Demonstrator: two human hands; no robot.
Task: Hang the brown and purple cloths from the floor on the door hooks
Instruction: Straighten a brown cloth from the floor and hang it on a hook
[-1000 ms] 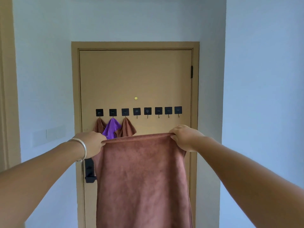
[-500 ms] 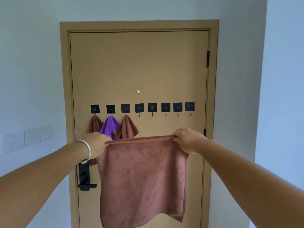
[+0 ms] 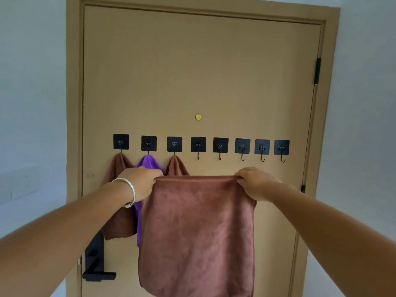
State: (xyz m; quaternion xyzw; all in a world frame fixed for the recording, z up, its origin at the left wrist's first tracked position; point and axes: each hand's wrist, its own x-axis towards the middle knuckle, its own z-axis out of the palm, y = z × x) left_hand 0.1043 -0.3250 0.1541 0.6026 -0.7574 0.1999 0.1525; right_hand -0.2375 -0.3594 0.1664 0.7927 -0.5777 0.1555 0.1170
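Door (image 3: 192,71) fills most of the view, tan and shut, with a row of eight black adhesive hooks (image 3: 198,145) running across it at about chest height. Largest of the loose things is the brown cloth (image 3: 197,232) now in hand, stretched out flat in front of the door and hanging well clear of the floor, its top edge just below the hook row. The left hand (image 3: 140,182) pinches one top corner and the right hand (image 3: 255,182) pinches the other, fingers of both clenched on the fabric so the edge runs taut between them. Behind it, three cloths already hang from the three leftmost hooks: a brown cloth on the first hook (image 3: 120,189), a purple cloth on the second (image 3: 147,163), and another brown cloth on the third (image 3: 175,167), the last mostly hidden behind the held one. So three hangings look done and this would be the fourth. The nearest free hook (image 3: 198,155) sits just above the held cloth's top edge, with four more bare hooks to its right. What is left, by my reading, is to gather or raise a part of this cloth onto that hook; whether more cloths wait on the floor I cannot tell, since the floor is out of view.
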